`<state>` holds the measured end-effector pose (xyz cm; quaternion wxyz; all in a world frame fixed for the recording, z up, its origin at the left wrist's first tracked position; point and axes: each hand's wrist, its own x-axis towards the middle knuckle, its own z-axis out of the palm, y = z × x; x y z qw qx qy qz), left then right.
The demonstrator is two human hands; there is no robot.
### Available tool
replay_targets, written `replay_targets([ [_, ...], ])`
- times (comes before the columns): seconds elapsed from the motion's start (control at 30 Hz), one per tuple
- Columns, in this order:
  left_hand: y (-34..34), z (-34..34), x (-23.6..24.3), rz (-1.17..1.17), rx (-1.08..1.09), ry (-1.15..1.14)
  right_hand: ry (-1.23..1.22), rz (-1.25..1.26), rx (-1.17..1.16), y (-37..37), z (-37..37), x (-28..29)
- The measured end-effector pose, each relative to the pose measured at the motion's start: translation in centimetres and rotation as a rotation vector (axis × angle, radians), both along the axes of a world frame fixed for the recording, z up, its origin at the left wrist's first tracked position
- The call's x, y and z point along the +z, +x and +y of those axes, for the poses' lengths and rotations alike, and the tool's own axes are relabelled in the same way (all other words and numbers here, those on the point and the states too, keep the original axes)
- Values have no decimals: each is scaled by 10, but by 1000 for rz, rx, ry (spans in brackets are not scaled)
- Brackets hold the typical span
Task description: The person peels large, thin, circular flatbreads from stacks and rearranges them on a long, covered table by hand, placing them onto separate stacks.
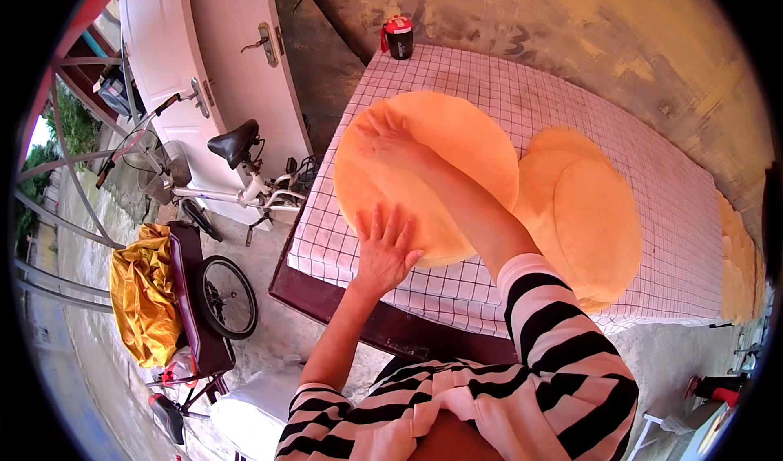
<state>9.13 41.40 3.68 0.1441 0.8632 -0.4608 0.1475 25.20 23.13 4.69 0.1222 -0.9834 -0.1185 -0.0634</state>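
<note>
Left of the frame's centre, a round, soft orange fabric cushion lies on the white, dark-checked cloth covering the maroon-edged counter. The right hand rests toward its upper left, the left hand at its lower-left edge; both hands' fingers are spread, gripping nothing.

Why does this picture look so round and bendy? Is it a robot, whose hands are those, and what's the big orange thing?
There's no robot. A person in a striped top wears a camera on their head, looking down. Its very wide lens makes straight edges bend. So you see their own bare hands: the left hand is nearer their body, and the right hand reaches farther away. Both lie flat on a round orange piece, not gripping anything. Another orange piece lies to its right. Underneath is a checked cloth, and a dark cup with a red lid stands at the far corner.
</note>
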Motion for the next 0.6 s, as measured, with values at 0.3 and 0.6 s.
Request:
replay_targets([
  [0.3,-4,-15,4,-39,-29,59,-60,12,64,-22,-26,-42],
  [0.6,-53,-50,-2,-203,-166,133,1432,-260,-655,-332,-143,11],
])
